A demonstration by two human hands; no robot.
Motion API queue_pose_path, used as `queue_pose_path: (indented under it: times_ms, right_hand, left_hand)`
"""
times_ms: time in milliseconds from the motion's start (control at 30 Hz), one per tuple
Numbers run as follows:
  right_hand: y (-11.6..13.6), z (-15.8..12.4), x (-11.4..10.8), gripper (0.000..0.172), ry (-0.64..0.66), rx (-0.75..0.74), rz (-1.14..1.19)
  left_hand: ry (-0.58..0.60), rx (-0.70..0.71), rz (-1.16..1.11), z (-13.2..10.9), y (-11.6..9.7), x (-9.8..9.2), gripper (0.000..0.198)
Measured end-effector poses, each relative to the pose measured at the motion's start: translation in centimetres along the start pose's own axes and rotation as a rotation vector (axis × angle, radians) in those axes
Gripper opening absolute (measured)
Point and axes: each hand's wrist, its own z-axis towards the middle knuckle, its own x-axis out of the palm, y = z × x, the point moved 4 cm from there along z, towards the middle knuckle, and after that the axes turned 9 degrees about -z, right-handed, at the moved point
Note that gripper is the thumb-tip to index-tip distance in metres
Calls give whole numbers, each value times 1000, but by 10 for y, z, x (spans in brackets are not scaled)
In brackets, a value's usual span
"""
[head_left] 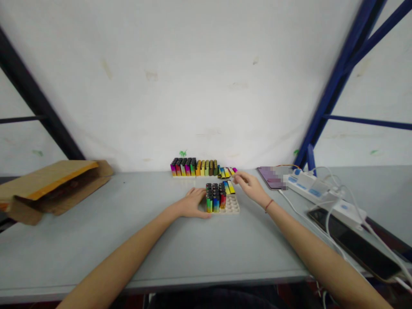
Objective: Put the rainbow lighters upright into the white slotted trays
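Note:
A pale tray (pixel 232 206) with round holes stands on the table and holds several upright lighters (pixel 216 198) with black tops and multicoloured bodies. My left hand (pixel 192 203) grips the tray's left side, its thumb along the front corner and its fingers farther back. Two blue-and-yellow pieces (pixel 229 187) lie tilted at the tray's back right. Beyond them is a small pile of colourful pieces (pixel 225 172), too small to tell apart. My right hand (pixel 249 183) is closed beside this pile, fingertips pinched together; what they hold, if anything, I cannot make out.
Against the wall stand a block of black-topped lighters (pixel 183 167) and a yellow-to-brown group (pixel 207 168). An open cardboard box (pixel 58 184) lies at left. At right are a purple-screened device (pixel 268 177), a power strip (pixel 322 195), white cables and a black phone (pixel 354 244).

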Motion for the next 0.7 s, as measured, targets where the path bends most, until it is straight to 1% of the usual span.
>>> queue_pose_path:
  times_ms: [33, 67, 167, 200, 267, 367, 433, 467, 533, 700]
  right_hand:
    - [-7, 1, 0, 30, -4, -16, -114]
    - [-13, 1, 3, 30, 30, -55, -211]
    - [-26, 0, 15, 33, 197, -143, -396]
    - [-28, 0, 19, 33, 247, -135, -445]
    - [-31, 0, 22, 33, 308, -56, -557]
    - [-32, 0, 16, 29, 306, 113, -712]
    - [-32, 0, 11, 22, 281, 177, -769]
    - [-32, 0, 10, 20, 278, 184, -787]
    - [-33, 0, 10, 20, 298, 179, -825]
    - [-33, -1, 14, 23, 397, 171, -914]
  left_hand:
    - [2, -2, 6, 0, 0, 0, 93]
    - [3, -4, 12, 0, 0, 0, 92]
    - [10, -8, 22, -1, -2, -1, 90]
    - [11, -11, 22, -1, -3, -1, 91]
    - [10, -12, 21, -1, -3, -2, 91]
    - [3, -6, 16, 0, -3, -2, 90]
    - [4, -5, 10, 0, -3, -1, 91]
    - [5, -4, 7, 0, -2, -1, 92]
    - [5, 0, 7, 0, -3, -2, 91]
    - [14, -6, 27, 0, -3, -2, 91]
